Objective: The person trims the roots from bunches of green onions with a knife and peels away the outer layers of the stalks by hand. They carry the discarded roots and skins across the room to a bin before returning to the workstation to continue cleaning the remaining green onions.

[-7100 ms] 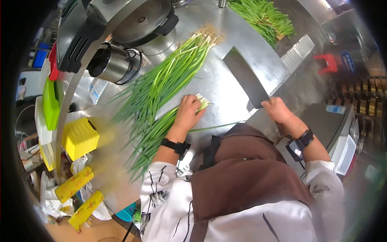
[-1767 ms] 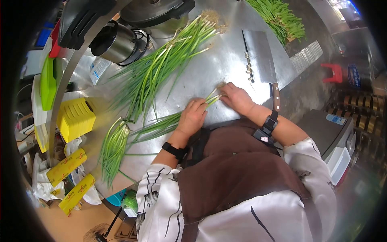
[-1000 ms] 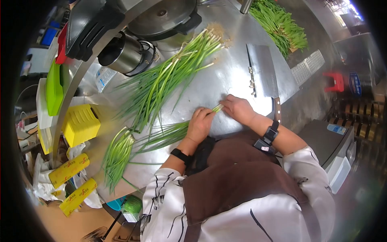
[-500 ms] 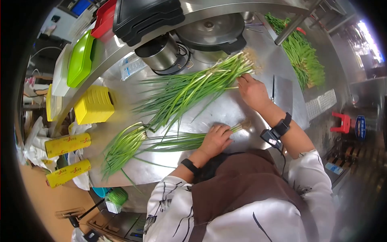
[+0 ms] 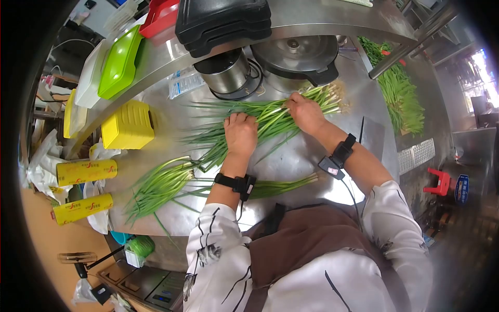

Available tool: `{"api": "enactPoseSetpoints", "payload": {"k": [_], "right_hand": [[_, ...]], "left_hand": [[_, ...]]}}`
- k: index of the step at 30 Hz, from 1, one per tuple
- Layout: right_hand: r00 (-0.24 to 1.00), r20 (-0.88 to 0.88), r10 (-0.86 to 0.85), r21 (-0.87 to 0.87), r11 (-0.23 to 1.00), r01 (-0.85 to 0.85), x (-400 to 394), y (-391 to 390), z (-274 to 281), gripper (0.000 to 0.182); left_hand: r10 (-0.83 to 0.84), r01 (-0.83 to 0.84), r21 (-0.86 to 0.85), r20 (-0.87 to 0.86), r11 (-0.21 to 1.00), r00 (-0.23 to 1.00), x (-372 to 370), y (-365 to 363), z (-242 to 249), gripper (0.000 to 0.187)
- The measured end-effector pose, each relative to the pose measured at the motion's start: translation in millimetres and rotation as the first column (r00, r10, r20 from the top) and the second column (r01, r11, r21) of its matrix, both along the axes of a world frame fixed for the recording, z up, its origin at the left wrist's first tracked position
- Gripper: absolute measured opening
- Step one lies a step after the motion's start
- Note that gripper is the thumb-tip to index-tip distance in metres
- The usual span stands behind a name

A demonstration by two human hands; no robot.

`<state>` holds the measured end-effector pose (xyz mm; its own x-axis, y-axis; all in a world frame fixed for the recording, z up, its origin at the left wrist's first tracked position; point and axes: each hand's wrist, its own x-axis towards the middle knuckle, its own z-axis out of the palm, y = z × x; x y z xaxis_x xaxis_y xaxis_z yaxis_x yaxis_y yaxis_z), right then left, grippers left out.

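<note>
A large pile of green onions (image 5: 273, 117) lies across the steel table, its pale rooted ends to the right. On the leafy part of the pile rests my left hand (image 5: 240, 134), its fingers curled over the leaves. Farther right, my right hand (image 5: 305, 112) has its fingers closed on the stalks near the white ends. A smaller bunch (image 5: 163, 190) sits at the left of the table. Some loose green onions (image 5: 286, 186) lie nearer my body, partly hidden behind my left forearm.
Behind the pile stand a steel pot (image 5: 226, 75) and a large lidded pan (image 5: 293, 54) under a steel shelf (image 5: 332, 18). A yellow container (image 5: 128, 126) and yellow film rolls (image 5: 87, 171) are at the left. A knife (image 5: 362, 130) lies right.
My left hand has moved from the near stalks up to the leaves of the big pile. My right hand has shifted left along the pile. The camera view has shifted slightly.
</note>
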<state>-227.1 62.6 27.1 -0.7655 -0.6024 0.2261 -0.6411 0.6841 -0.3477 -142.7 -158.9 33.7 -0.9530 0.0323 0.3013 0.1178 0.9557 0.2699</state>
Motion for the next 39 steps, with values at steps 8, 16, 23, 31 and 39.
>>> {"api": "enactPoseSetpoints", "payload": {"k": [8, 16, 23, 31, 39], "right_hand": [[0.943, 0.328, 0.051, -0.467, 0.877, 0.115, 7, 7, 15, 0.023], [0.962, 0.258, 0.088, -0.322, 0.947, 0.000, 17, 25, 35, 0.016], [0.903, 0.419, 0.098, -0.329, 0.943, 0.050, 91, 71, 100, 0.015], [0.803, 0.596, 0.020, -0.220, 0.966, 0.139, 162, 107, 4, 0.014], [0.888, 0.459, -0.019, -0.188, 0.975, 0.118, 167, 112, 1, 0.023]], "left_hand": [[-0.075, 0.092, 0.210, -0.089, 0.973, 0.993, 2, 23, 21, 0.009], [-0.273, 0.243, 0.402, 0.018, 0.883, 0.962, 16, 20, 24, 0.028], [-0.437, 0.256, 0.499, 0.288, 0.828, 0.852, 61, 26, 74, 0.045], [-0.500, 0.421, 0.279, 0.359, 0.863, 0.788, 124, 42, 23, 0.039], [-0.451, 0.400, 0.241, 0.218, 0.884, 0.866, 129, 54, 4, 0.042]]}}
